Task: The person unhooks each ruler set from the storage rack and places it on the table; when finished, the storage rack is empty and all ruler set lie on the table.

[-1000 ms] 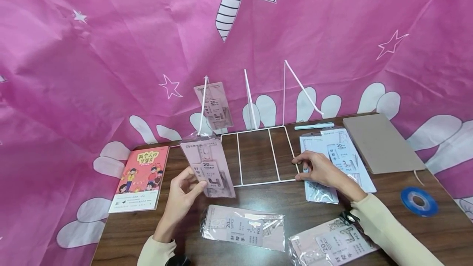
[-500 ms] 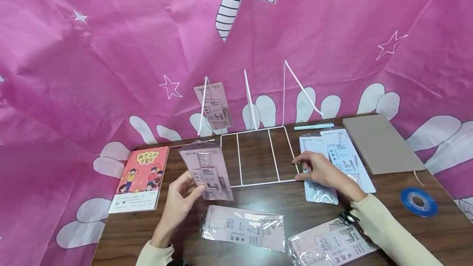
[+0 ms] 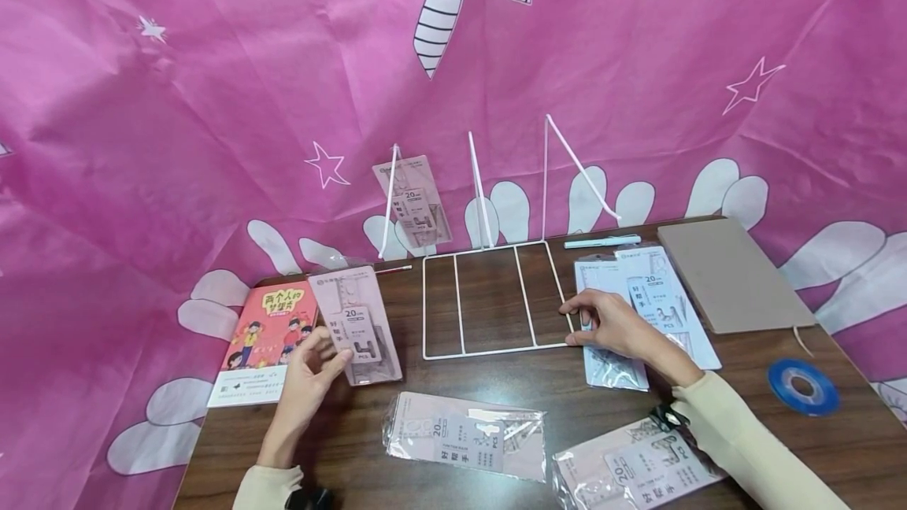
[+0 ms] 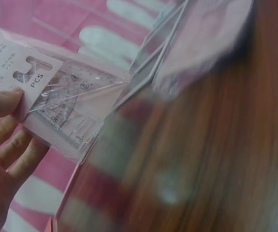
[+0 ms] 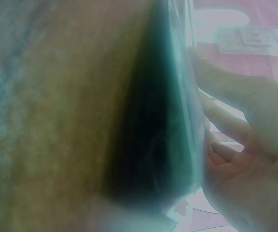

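My left hand (image 3: 310,372) pinches a pink packaged ruler set (image 3: 364,321) by its left edge, with the pack held upright above the table. In the left wrist view, a triangle ruler (image 4: 71,104) shows through the clear wrapping. My right hand (image 3: 612,325) pinches the right side of a white wire rack (image 3: 489,352) between thumb and fingers. From the left prong of the rack hangs another pink ruler set (image 3: 423,215); the middle and right prongs carry nothing. The right wrist view is blurred and shows my right hand (image 5: 255,140) close up.
Two pink ruler sets lie in front, one (image 3: 460,435) at centre and one (image 3: 638,467) at right. Blue ruler sets (image 3: 655,290), a pen (image 3: 602,242), a grey notebook (image 3: 733,274) and blue tape (image 3: 779,384) are at right. A red book (image 3: 262,329) lies left.
My left hand has moved left with the pink ruler set, away from the rack's left prong and over beside the red book. The right hand stays on the rack.
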`<action>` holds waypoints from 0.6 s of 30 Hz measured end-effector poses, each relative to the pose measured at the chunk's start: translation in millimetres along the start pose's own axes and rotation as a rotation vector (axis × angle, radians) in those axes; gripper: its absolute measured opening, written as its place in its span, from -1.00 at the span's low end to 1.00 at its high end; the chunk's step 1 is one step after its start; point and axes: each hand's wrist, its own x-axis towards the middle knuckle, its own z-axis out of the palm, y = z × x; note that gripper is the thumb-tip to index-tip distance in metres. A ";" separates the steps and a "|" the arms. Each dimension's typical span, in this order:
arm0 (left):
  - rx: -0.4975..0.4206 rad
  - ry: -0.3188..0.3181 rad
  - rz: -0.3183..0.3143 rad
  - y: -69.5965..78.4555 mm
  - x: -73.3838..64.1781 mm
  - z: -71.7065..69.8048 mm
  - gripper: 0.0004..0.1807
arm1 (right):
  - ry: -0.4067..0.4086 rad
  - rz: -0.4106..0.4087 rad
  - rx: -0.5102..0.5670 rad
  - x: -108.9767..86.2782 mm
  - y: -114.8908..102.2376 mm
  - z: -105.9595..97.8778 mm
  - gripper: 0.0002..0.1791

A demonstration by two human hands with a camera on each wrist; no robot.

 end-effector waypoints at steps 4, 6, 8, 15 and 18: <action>0.011 0.009 -0.037 -8.8 2.7 -17.4 -0.73 | -0.009 0.019 -0.002 0.8 -0.9 0.0 -0.54; 0.032 0.004 -0.050 -12.7 4.3 -25.0 -0.71 | -0.016 0.031 -0.005 1.1 -1.4 -0.5 -0.54; 0.049 -0.002 -0.067 -16.2 5.8 -31.8 -0.69 | -0.019 0.036 -0.004 1.0 -2.1 -1.5 -0.54; 0.040 -0.040 -0.062 -29.6 9.6 -50.5 -0.65 | -0.005 0.020 0.012 0.5 -2.3 -0.6 -0.54; 0.015 -0.049 -0.048 -34.2 11.2 -55.8 -0.62 | -0.006 0.019 0.016 0.5 -1.5 0.3 -0.55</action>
